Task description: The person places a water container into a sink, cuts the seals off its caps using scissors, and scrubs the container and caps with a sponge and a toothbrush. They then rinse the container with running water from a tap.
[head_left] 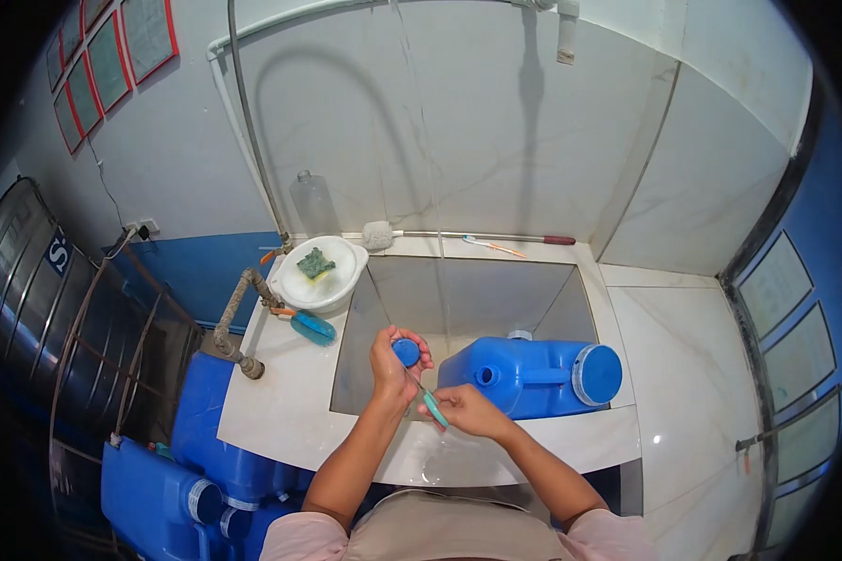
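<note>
My left hand (386,370) is closed around a small round blue cap (405,352), held over the sink. My right hand (472,412) grips a slim tool with a teal handle (434,409). The tool's thin end points up at the cap and my left palm; whether it touches the cap, and what kind of tip it has, I cannot make out. Just right of my hands, a blue water jug (544,377) lies on its side across the sink (402,290). Its small spout opening is uncovered, and a large blue cap (597,375) covers its wide mouth.
A white basin (344,292) with a green scrub sponge (316,264) stands on the left ledge, by a blue brush (312,327). Along the back ledge lie a long-handled brush (477,237) and a toothbrush (494,247). More blue jugs (154,491) stand at lower left, beside a pipe (225,327).
</note>
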`<action>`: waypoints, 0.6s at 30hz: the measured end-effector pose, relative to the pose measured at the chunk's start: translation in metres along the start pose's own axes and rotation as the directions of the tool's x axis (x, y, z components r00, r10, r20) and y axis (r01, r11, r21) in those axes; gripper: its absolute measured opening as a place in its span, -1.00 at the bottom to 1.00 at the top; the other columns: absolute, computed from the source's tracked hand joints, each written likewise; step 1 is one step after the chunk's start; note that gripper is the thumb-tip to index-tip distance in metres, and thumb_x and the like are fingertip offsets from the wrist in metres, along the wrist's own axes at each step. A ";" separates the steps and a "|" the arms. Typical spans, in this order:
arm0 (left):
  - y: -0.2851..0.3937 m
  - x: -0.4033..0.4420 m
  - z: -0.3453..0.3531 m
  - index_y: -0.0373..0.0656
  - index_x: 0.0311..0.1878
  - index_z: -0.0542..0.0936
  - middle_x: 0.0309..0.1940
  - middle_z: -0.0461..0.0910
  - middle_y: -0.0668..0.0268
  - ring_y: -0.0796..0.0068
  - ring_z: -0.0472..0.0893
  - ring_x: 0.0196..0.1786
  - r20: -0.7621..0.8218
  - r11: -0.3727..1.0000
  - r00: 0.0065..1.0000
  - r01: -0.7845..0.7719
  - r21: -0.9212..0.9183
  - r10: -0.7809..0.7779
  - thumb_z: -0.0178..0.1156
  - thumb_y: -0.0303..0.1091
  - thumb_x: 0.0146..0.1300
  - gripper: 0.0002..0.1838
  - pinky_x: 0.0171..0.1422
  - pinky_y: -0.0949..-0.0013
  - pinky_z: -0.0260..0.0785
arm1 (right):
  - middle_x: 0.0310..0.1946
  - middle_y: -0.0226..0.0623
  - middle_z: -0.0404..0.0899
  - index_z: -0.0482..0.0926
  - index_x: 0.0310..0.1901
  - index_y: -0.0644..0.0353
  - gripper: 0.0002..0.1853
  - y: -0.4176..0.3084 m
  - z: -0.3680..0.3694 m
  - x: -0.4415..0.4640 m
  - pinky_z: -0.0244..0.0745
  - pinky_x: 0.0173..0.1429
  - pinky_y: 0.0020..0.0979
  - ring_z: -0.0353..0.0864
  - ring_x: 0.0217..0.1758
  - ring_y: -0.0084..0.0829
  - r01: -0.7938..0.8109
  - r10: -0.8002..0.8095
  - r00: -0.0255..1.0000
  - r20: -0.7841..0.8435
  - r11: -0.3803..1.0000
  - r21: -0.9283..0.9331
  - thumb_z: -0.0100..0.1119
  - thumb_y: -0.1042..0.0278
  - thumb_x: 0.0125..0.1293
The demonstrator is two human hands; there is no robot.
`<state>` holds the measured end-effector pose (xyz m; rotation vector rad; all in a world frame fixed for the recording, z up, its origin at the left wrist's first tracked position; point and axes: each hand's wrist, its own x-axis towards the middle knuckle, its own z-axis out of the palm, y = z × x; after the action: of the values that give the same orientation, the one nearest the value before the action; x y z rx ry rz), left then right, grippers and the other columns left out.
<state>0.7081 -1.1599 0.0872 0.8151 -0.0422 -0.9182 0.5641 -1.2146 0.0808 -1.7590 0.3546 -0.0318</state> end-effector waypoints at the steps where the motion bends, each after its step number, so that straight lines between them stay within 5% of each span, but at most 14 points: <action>1: -0.001 -0.001 -0.002 -0.16 -0.51 0.40 -0.65 0.41 0.20 0.36 0.41 -0.59 0.002 1.000 1.000 0.007 0.005 -0.007 -0.21 -0.11 0.27 -0.62 -0.52 0.37 0.25 | -0.65 -0.45 0.46 0.62 -0.35 0.24 -0.72 0.004 -0.002 0.000 0.23 -0.45 -0.56 0.35 -0.58 -0.66 -0.002 0.002 1.000 -0.006 1.000 0.005 0.15 0.15 0.26; 3: -0.001 0.000 -0.009 -0.19 -0.48 0.42 -0.62 0.46 0.18 0.35 0.47 -0.58 -0.111 0.993 0.988 -0.103 0.060 0.109 -0.23 -0.09 0.31 -0.59 -0.52 0.33 0.34 | -0.62 -0.43 0.51 0.62 -0.34 0.23 -0.74 0.018 -0.019 -0.005 0.31 -0.41 -0.55 0.43 -0.56 -0.63 0.046 -0.015 0.988 -0.153 0.979 0.197 0.14 0.19 0.26; 5: 0.006 0.028 -0.062 -0.17 -0.45 0.44 -0.61 0.48 0.21 0.36 0.51 -0.53 -0.139 0.856 0.901 -0.329 0.399 0.412 -0.20 -0.13 0.33 -0.63 -0.44 0.35 0.36 | -0.48 -0.35 0.58 0.55 -0.27 0.22 -0.81 0.018 -0.055 -0.026 0.39 -0.35 -0.51 0.53 -0.43 -0.57 0.026 0.035 0.954 -0.298 0.980 0.199 0.08 0.27 0.26; 6: 0.014 0.050 -0.109 -0.17 -0.39 0.44 -0.54 0.50 0.22 0.33 0.54 -0.44 -0.044 0.676 0.840 -0.402 0.617 0.540 -0.18 -0.19 0.35 -0.69 -0.34 0.31 0.36 | -0.42 -0.32 0.59 0.53 -0.23 0.22 -0.83 0.031 -0.077 -0.041 0.41 -0.33 -0.48 0.54 -0.39 -0.55 0.084 0.015 0.923 -0.385 0.968 0.238 0.06 0.30 0.26; 7: 0.020 0.062 -0.160 -0.21 -0.30 0.42 -0.45 0.52 0.12 0.18 0.54 -0.34 0.115 0.195 0.737 -0.322 0.926 0.667 -0.17 -0.27 0.35 -0.75 -0.25 0.22 0.33 | -0.35 -0.27 0.60 0.49 -0.19 0.22 -0.83 0.061 -0.105 -0.054 0.45 -0.24 -0.42 0.57 -0.31 -0.46 0.245 -0.193 0.811 -0.552 0.969 0.021 0.01 0.34 0.27; 8: 0.026 0.064 -0.190 -0.23 -0.26 0.40 -0.38 0.51 0.01 0.03 0.51 -0.31 0.116 0.005 0.663 -0.178 0.984 0.740 -0.12 -0.31 0.33 -0.81 -0.23 0.10 0.30 | -0.33 -0.26 0.59 0.45 -0.13 0.25 -0.76 0.075 -0.138 -0.077 0.45 -0.13 -0.38 0.58 -0.24 -0.35 0.081 -0.252 0.708 -0.660 0.957 -0.278 0.01 0.27 0.30; 9: 0.039 0.051 -0.203 -0.25 -0.26 0.40 -0.35 0.49 -0.06 -0.07 0.48 -0.25 0.031 -0.029 0.722 -0.016 0.999 0.691 0.00 -0.34 0.26 -0.84 -0.17 0.08 0.29 | -0.32 -0.24 0.58 0.42 -0.11 0.26 -0.72 0.100 -0.164 -0.096 0.44 -0.12 -0.39 0.58 -0.23 -0.34 -0.062 -0.148 0.569 -0.809 0.973 -0.221 0.01 0.20 0.32; 10: 0.047 0.043 -0.220 -0.28 -0.28 0.38 -0.22 0.47 -0.05 -0.06 0.45 -0.11 0.107 -0.242 0.731 0.081 0.967 0.673 0.10 -0.32 0.19 -0.79 -0.08 0.11 0.27 | -0.31 -0.22 0.56 0.40 -0.10 0.26 -0.68 0.123 -0.188 -0.111 0.43 -0.10 -0.39 0.57 -0.22 -0.33 -0.186 -0.057 0.394 -0.917 0.973 -0.140 0.00 0.14 0.34; 11: 0.049 0.037 -0.227 -0.28 -0.28 0.38 -0.22 0.47 -0.05 -0.06 0.45 -0.11 0.114 -0.243 0.737 0.070 0.968 0.666 0.10 -0.32 0.19 -0.79 -0.08 0.11 0.27 | -0.29 -0.24 0.54 0.36 -0.14 0.21 -0.68 0.140 -0.200 -0.126 0.39 -0.09 -0.46 0.50 -0.21 -0.50 -0.220 -0.005 0.300 -0.954 0.973 -0.074 0.01 0.08 0.36; 13: 0.047 0.030 -0.232 -0.32 -0.19 0.39 -0.09 0.43 -0.05 -0.07 0.38 0.02 0.143 -0.388 0.760 0.152 0.909 0.634 0.13 -0.31 0.19 -0.73 0.04 0.15 0.24 | -0.36 -0.31 0.50 0.35 -0.19 0.18 -0.66 0.184 -0.216 -0.137 0.35 -0.14 -0.52 0.44 -0.26 -0.56 -0.006 0.168 0.261 -0.951 0.985 0.173 0.02 0.02 0.35; 14: 0.040 0.034 -0.228 -0.32 -0.19 0.39 -0.09 0.43 -0.05 -0.07 0.38 0.02 0.144 -0.383 0.760 0.147 0.912 0.634 0.13 -0.31 0.19 -0.73 0.04 0.15 0.24 | -0.38 -0.35 0.47 0.34 -0.21 0.17 -0.66 0.195 -0.211 -0.134 0.32 -0.18 -0.53 0.41 -0.30 -0.58 -0.027 0.125 0.261 -0.957 0.992 0.122 0.02 0.02 0.35; 16: 0.024 0.043 -0.206 -0.33 -0.08 0.41 -0.03 0.40 -0.01 -0.02 0.36 0.09 0.389 -0.476 0.458 0.088 0.875 0.799 0.12 -0.29 0.20 -0.67 0.14 0.18 0.20 | -0.43 -0.45 0.39 0.34 -0.23 0.17 -0.69 0.190 -0.191 -0.123 0.25 -0.27 -0.55 0.31 -0.35 -0.63 0.080 0.051 0.254 -0.966 0.994 0.074 0.06 0.07 0.33; 18: -0.004 0.049 -0.147 -0.33 0.00 0.40 -0.01 0.41 0.02 0.07 0.36 0.12 0.313 -0.106 0.557 -0.371 0.923 0.769 0.07 -0.31 0.24 -0.66 0.23 0.20 0.14 | -0.40 -0.44 0.40 0.34 -0.22 0.17 -0.72 0.161 -0.164 -0.102 0.26 -0.24 -0.55 0.32 -0.32 -0.62 0.071 0.032 0.271 -0.962 0.996 0.053 0.11 0.14 0.31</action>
<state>0.7899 -1.1074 -0.0336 1.9418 -0.7366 0.3788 0.3963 -1.3730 -0.0196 -1.4349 1.2179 -1.2138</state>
